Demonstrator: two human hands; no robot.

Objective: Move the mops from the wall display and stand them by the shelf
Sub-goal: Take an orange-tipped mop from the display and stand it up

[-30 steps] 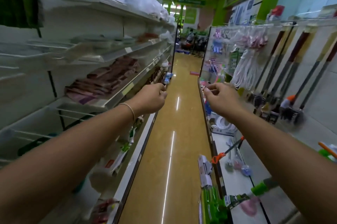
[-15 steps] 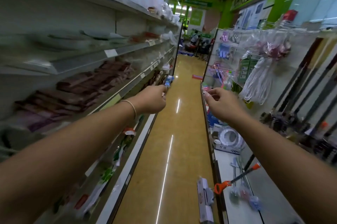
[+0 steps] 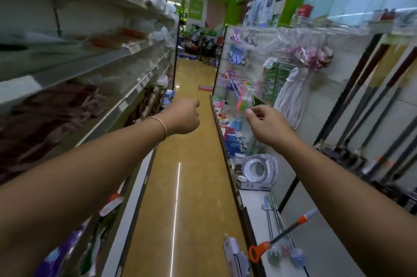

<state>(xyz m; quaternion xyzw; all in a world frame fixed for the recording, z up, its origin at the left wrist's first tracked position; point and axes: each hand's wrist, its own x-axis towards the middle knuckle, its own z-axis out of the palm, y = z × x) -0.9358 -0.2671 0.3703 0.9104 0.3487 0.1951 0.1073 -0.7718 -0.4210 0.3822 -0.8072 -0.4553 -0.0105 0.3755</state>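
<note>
Several long-handled mops [image 3: 352,105] hang on the white wall display at the right, dark handles slanting down to dark heads near the lower right. A white string mop head [image 3: 291,98] hangs further along the same display. My left hand [image 3: 184,117] is stretched out over the aisle in a closed fist with nothing in it. My right hand [image 3: 265,124] is held out beside the display, fingers loosely curled and apart, holding nothing. Both hands are clear of the mops.
A tall white shelf [image 3: 117,55] with packaged goods lines the left side. The yellow aisle floor [image 3: 185,186] runs ahead between the two units. An orange-ended tool [image 3: 282,236] and white toilet seats [image 3: 259,170] lie on the low right ledge. People stand at the far end.
The view has moved forward down the aisle and turned a little right. Both arms stay stretched out, and the right hand's fingers have loosened slightly.
</note>
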